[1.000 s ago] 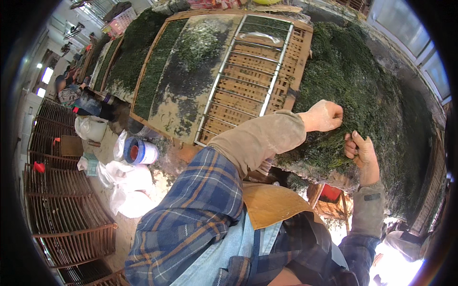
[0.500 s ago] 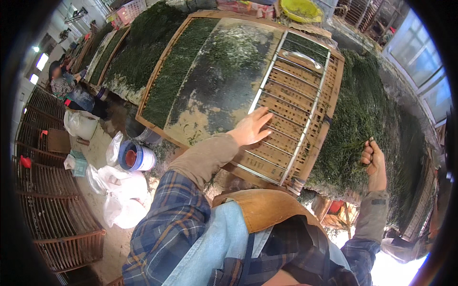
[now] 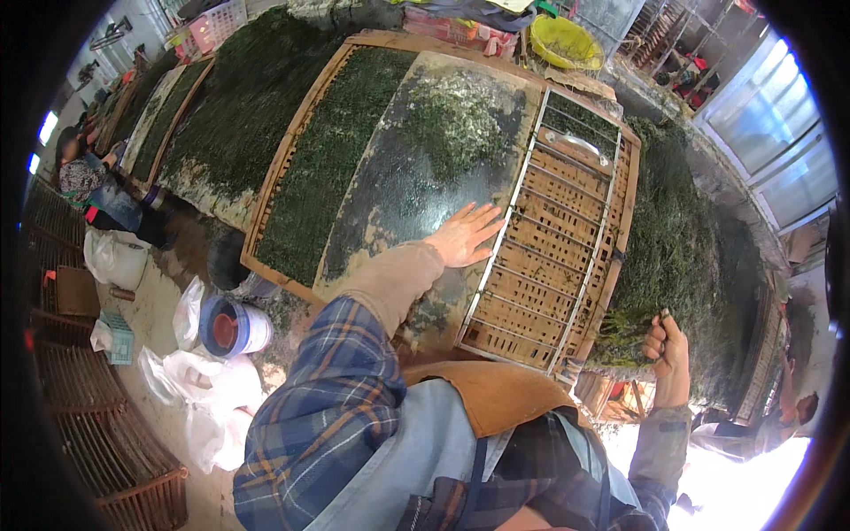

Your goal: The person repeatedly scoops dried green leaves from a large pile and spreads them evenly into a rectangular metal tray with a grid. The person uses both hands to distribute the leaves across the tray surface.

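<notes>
My left hand point(image 3: 462, 237) rests with fingers spread on a dark, mottled board point(image 3: 390, 212), beside a metal rung frame point(image 3: 513, 257). That frame lies over a slotted wooden tray point(image 3: 584, 257), whose wider wooden border surrounds the board and a strip of dark green seaweed-like strands point(image 3: 310, 168). At right, my right hand point(image 3: 668, 341) has its fingers closed on green strands point(image 3: 629, 332), just above a broad heap of the same material point(image 3: 664, 203). A white curved strip point(image 3: 577, 143) lies across the frame's far end.
A yellow basin point(image 3: 565, 42) sits behind the tray. On the left floor are a blue bucket point(image 3: 235, 327), white sacks point(image 3: 221, 398) and stacked slatted racks point(image 3: 106, 460). Co-workers stand at far left point(image 3: 111, 199) and far right point(image 3: 779, 416); more green heaps point(image 3: 221, 124) line the bench.
My left hand moved left from the pile onto the board, its fingers spreading. My right hand shifted down, holding strands. The view has turned, bringing more of the tray into sight.
</notes>
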Available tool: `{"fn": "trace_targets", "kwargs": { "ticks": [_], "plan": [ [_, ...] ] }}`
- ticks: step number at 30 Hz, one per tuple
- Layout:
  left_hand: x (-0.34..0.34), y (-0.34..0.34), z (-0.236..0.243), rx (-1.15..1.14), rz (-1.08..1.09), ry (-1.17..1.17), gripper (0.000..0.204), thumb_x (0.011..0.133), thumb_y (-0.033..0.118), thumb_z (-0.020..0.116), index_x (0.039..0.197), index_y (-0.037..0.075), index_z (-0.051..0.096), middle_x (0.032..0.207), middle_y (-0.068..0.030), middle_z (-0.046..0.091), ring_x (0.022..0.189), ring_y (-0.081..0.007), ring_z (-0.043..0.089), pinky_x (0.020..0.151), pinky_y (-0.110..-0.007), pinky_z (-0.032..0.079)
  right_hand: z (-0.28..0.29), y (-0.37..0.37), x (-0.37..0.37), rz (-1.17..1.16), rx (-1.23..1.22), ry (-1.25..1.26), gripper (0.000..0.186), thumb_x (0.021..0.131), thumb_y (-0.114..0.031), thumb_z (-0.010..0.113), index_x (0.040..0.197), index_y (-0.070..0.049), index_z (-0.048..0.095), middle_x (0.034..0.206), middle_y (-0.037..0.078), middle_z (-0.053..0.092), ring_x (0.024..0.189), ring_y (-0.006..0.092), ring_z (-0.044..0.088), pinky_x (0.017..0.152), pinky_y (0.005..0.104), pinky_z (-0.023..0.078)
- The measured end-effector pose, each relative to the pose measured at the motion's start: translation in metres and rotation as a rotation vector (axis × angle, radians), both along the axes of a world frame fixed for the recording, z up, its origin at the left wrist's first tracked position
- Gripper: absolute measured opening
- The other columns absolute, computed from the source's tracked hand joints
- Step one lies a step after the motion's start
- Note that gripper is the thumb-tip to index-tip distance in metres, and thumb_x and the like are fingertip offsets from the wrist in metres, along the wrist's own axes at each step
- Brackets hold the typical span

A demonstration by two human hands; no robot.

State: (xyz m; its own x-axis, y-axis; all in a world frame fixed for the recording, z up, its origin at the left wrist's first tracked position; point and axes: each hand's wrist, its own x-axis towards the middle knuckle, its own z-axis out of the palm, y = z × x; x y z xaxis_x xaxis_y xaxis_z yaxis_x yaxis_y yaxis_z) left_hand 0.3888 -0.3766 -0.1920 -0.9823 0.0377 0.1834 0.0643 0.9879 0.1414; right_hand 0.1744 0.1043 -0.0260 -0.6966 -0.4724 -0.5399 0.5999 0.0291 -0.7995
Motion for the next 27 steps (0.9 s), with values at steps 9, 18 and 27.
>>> {"fn": "trace_targets", "kwargs": {
  "ticks": [9,18,27],
  "plan": [
    [-0.115,-0.09,0.065,-0.222,0.261,-0.187,0.074,0.107,0.057,0.037,0.166,0.015,0.021,0.172,-0.006,0.022,0.159,-0.0223,0.018,0.13,-0.046,0.002,0.044,-0.061,0.004,0.062,-0.078,0.026,0.031,0.104,-0.036,0.062,0.094,-0.007,0.062,0.063,-0.006,0.039,0.048,0.008,0.033,0.042,0.0252,0.028],
    [-0.148,-0.088,0.115,-0.083,0.393,0.048,0.049,0.105,0.038,0.049,0.146,0.013,0.056,0.146,-0.0141,0.059,0.143,-0.0278,0.047,0.125,-0.062,0.019,0.072,-0.17,-0.016,0.222,0.073,0.081,0.031,0.106,-0.035,0.06,0.092,-0.007,0.06,0.062,-0.008,0.038,0.048,0.0067,0.033,0.043,0.0248,0.028],
    [-0.131,0.054,0.118,2.374,-0.618,-0.275,0.095,0.075,0.063,0.086,0.144,0.007,0.053,0.134,-0.0134,0.065,0.12,-0.0264,0.065,0.107,-0.044,0.053,0.067,-0.28,0.006,0.757,0.106,0.195,0.024,0.102,-0.026,0.065,0.094,-0.004,0.06,0.064,-0.002,0.05,0.049,0.0114,0.044,0.044,0.0279,0.034]
  ]
}}
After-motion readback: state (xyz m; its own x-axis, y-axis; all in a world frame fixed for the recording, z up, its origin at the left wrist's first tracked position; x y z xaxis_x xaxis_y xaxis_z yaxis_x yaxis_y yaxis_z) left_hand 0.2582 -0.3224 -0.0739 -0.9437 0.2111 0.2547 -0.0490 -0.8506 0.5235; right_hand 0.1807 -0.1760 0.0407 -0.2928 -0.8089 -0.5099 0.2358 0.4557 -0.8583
